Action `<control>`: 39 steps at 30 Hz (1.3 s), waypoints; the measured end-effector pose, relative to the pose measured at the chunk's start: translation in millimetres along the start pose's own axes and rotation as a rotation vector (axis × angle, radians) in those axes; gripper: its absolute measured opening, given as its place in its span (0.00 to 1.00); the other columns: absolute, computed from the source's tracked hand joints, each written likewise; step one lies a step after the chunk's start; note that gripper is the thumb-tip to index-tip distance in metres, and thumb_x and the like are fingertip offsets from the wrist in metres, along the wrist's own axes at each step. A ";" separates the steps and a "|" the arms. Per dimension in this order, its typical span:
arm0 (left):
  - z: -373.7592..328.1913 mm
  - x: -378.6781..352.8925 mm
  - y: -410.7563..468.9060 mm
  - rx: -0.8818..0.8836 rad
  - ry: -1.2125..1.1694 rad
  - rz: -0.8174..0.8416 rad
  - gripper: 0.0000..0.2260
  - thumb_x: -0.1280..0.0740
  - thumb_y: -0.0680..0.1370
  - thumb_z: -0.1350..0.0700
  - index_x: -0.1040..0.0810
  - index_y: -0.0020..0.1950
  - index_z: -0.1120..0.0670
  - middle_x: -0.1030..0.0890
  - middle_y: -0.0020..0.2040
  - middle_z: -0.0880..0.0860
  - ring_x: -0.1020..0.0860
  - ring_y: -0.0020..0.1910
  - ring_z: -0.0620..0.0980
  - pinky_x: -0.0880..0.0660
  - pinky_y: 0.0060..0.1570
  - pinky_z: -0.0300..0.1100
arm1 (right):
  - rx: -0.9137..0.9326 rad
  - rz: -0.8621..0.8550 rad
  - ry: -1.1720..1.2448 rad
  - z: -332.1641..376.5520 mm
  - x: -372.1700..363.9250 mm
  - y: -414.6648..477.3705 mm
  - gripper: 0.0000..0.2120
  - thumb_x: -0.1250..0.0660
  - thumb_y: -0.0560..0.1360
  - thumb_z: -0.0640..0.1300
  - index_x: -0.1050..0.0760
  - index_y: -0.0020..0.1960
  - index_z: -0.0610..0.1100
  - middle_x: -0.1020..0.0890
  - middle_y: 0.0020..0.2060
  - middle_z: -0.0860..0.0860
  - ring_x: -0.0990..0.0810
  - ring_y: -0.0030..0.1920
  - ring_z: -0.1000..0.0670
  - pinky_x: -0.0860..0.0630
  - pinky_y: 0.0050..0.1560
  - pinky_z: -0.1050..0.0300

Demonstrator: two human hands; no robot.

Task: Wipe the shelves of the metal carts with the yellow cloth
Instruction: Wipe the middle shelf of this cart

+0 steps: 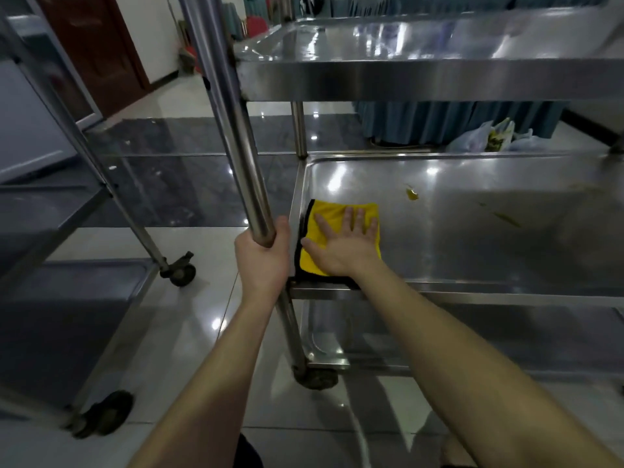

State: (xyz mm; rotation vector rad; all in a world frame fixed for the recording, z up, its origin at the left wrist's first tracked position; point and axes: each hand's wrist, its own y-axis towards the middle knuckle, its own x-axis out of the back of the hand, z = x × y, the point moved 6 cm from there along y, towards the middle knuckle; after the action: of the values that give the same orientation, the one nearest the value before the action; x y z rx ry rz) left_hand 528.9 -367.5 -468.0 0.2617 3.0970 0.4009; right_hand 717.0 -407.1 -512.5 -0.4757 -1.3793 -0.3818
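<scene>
The right hand [344,246] lies flat, fingers straight and spread, palm pressing down on the yellow cloth [329,214]. The cloth, edged in black, sits in the near left corner of the middle shelf [489,258], its left edge against the shelf's raised rim. The left hand [263,255] is just beside it, fingers and thumb curled tight round the upright post [233,119] at that corner of the metal cart [422,81]. Further along the same shelf, well apart from the cloth, are a small yellowish spot [412,195] and, beyond it to the right, a faint olive streak [506,219]. The top shelf [371,45] hangs above, glossy with reflections, and the bottom shelf [371,346] shows below the forearms, with a dark caster [315,378] under the gripped post. A second cart [67,211] stands to the left on the tiled floor [189,332]. Behind the shelf, some plastic bags [489,136] lie on the floor next to a blue pleated drape [439,119], and a brown door [98,45] is at the far left.
</scene>
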 end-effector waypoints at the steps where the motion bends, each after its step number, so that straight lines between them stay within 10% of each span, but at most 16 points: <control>1: 1.3 -0.9 0.7 0.001 -0.004 -0.005 0.30 0.30 0.79 0.43 0.34 0.39 0.69 0.30 0.32 0.72 0.30 0.29 0.57 0.28 0.29 0.59 | -0.006 0.001 0.004 11.4 2.9 13.4 0.41 0.61 0.77 0.79 0.61 0.86 0.63 0.63 0.84 0.36 0.66 0.83 0.31 0.67 0.78 0.25; 12: 0.4 -2.4 4.6 -0.023 0.050 -0.095 0.21 0.30 0.78 0.48 0.34 0.29 0.50 0.32 0.27 0.52 0.31 0.29 0.52 0.31 0.31 0.50 | 0.095 -0.025 0.035 35.1 -4.9 -8.1 0.36 0.57 0.83 0.69 0.56 0.87 0.57 0.58 0.86 0.42 0.62 0.86 0.39 0.66 0.81 0.32; 15: 0.0 -0.8 4.7 -0.007 0.065 -0.104 0.19 0.31 0.78 0.49 0.31 0.30 0.55 0.30 0.28 0.61 0.28 0.30 0.54 0.25 0.32 0.58 | 0.141 0.011 0.033 15.9 -4.1 -15.8 0.34 0.56 0.83 0.69 0.56 0.87 0.61 0.59 0.87 0.48 0.62 0.86 0.45 0.65 0.83 0.36; 18: 4.0 -1.4 7.5 0.018 0.056 -0.086 0.23 0.31 0.76 0.48 0.31 0.38 0.68 0.29 0.30 0.66 0.28 0.30 0.55 0.23 0.32 0.61 | 0.082 0.002 0.027 -60.3 -0.5 -19.7 0.34 0.57 0.82 0.70 0.56 0.86 0.64 0.59 0.87 0.53 0.61 0.86 0.49 0.61 0.84 0.38; 25: 13.1 -4.9 11.5 0.017 0.017 -0.045 0.22 0.31 0.75 0.47 0.35 0.35 0.63 0.33 0.30 0.60 0.32 0.30 0.55 0.30 0.30 0.55 | -0.300 -0.032 0.019 -277.7 21.5 -59.3 0.42 0.64 0.73 0.77 0.55 0.85 0.66 0.56 0.87 0.54 0.58 0.86 0.49 0.61 0.83 0.37; 33: 17.3 -2.5 9.5 0.008 -0.007 -0.026 0.18 0.30 0.76 0.46 0.33 0.34 0.53 0.32 0.29 0.59 0.30 0.28 0.55 0.30 0.31 0.51 | -0.087 -0.030 -0.003 -66.0 -0.1 3.9 0.37 0.57 0.80 0.72 0.56 0.86 0.63 0.58 0.87 0.45 0.61 0.86 0.40 0.69 0.80 0.31; 39: 13.1 0.0 13.0 -0.003 0.027 -0.045 0.24 0.30 0.75 0.46 0.34 0.35 0.64 0.30 0.31 0.71 0.29 0.29 0.56 0.26 0.29 0.60 | 0.058 -0.058 0.083 38.2 -2.6 21.0 0.34 0.57 0.83 0.66 0.54 0.87 0.59 0.56 0.87 0.46 0.60 0.86 0.43 0.67 0.81 0.33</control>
State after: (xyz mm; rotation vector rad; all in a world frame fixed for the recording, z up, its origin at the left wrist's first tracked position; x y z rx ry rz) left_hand 531.4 -351.8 -477.3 0.1882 3.1224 0.4109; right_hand 695.5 -369.1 -512.4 -0.3682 -1.3224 -0.4035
